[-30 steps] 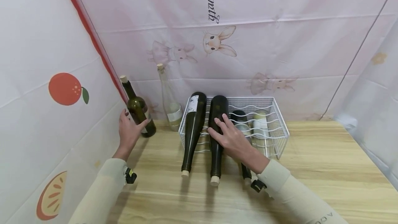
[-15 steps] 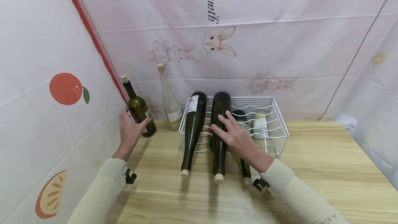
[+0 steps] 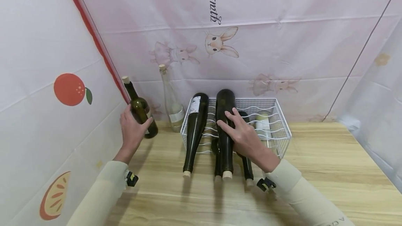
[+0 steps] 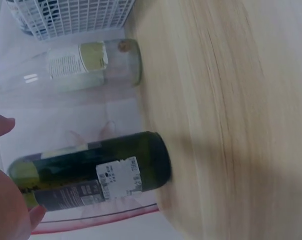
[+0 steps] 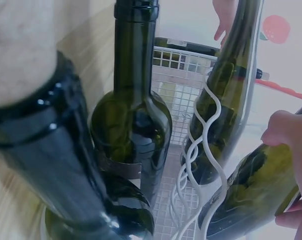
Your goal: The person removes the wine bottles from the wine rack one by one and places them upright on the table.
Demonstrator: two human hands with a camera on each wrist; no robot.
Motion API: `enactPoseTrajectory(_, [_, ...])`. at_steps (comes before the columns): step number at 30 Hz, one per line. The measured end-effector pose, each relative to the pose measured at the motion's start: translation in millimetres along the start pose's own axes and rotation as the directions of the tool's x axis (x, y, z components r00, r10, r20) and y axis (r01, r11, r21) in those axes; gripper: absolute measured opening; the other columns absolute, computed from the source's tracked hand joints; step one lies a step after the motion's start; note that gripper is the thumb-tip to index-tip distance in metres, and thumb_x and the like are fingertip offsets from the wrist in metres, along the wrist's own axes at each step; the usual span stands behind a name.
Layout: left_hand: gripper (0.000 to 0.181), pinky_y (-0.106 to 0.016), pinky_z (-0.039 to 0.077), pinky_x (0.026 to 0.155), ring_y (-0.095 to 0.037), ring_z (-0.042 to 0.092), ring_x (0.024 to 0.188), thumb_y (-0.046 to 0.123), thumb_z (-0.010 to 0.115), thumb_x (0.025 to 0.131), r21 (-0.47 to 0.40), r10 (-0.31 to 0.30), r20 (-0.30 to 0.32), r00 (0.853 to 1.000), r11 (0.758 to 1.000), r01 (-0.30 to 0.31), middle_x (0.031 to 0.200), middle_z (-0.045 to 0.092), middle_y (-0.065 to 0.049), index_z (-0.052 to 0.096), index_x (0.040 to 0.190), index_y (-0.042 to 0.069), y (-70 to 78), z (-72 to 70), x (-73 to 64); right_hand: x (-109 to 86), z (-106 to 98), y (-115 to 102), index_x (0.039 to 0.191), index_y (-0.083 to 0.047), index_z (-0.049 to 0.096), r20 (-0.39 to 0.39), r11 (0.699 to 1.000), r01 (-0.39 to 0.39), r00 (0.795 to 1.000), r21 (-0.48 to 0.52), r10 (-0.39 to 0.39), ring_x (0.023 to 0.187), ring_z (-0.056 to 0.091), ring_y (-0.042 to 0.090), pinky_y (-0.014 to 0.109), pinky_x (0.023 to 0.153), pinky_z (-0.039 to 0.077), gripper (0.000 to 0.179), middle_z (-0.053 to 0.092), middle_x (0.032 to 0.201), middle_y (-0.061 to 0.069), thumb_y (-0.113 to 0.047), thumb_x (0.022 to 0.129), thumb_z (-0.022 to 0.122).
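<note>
A dark green wine bottle [image 3: 225, 100] with a cork is tilted neck-down over the white wire rack [image 3: 284, 128]. My right hand [image 3: 246, 138] grips it from the right side; in the right wrist view, fingers wrap its glass body [image 5: 245, 195]. A labelled dark bottle [image 3: 196, 128] lies on the rack to its left. At the far left stands a green wine bottle [image 3: 138, 105], upright and corked. My left hand [image 3: 133, 132] is spread around this bottle's body, with the thumb apart from the glass in the left wrist view.
A clear corked bottle [image 3: 171, 97] stands between the green bottle and the rack. Inside the rack's lower level lie a dark bottle [image 3: 247, 168], another dark bottle [image 3: 218, 165] and a pale-labelled clear one [image 3: 263, 123]. Hanging cloth [image 3: 282, 44] borders the wooden table [image 3: 314, 170].
My right hand has raised the held bottle and shifted it right and back, exposing the neck of a bottle beneath. My left hand has come slightly closer to the upright green bottle.
</note>
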State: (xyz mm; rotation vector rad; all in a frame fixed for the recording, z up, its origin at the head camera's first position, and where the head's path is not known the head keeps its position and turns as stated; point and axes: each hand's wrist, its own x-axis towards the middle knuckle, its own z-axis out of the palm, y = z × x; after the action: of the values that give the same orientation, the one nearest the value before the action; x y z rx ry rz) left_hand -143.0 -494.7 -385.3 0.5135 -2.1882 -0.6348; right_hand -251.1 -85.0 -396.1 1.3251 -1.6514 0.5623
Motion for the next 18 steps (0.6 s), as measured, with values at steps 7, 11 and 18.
enactPoseTrajectory(7, [0.098,-0.062,0.043,0.109,-0.043,0.045,0.132,0.026,0.089,0.080,0.027,0.095,-0.010,0.995,0.995,-0.095,0.149,0.044,-0.029,0.033,0.157,0.004,14.0,-1.6,-2.5,4.6,-7,3,0.128,-0.006,0.069,-0.030,0.999,-0.015,0.999,0.036,0.016,0.117,0.064,0.059,0.042,0.045,0.056,0.053,0.064,0.127,0.036,0.000,0.077,0.078])
enactPoseTrajectory(11, [0.099,-0.061,0.040,0.115,-0.043,0.043,0.138,0.025,0.091,0.079,0.036,0.164,0.000,0.986,0.986,-0.164,0.152,0.043,-0.028,0.034,0.156,0.001,23.9,-1.8,-2.4,5.8,-10,5,0.130,-0.006,0.069,-0.051,0.997,-0.037,0.998,0.073,0.041,0.118,0.062,0.060,0.044,0.045,0.055,0.049,0.064,0.128,0.036,0.000,0.081,0.072])
enactPoseTrajectory(18, [0.100,-0.058,0.035,0.121,-0.043,0.041,0.143,0.025,0.091,0.079,0.061,0.303,0.031,0.952,0.950,-0.305,0.153,0.043,-0.028,0.034,0.155,-0.005,46.1,-4.3,-5.9,8.1,-15,7,0.132,-0.007,0.067,-0.072,0.989,-0.082,0.993,0.119,0.091,0.120,0.062,0.060,0.058,0.061,0.061,0.052,0.063,0.128,0.037,0.001,0.081,0.072])
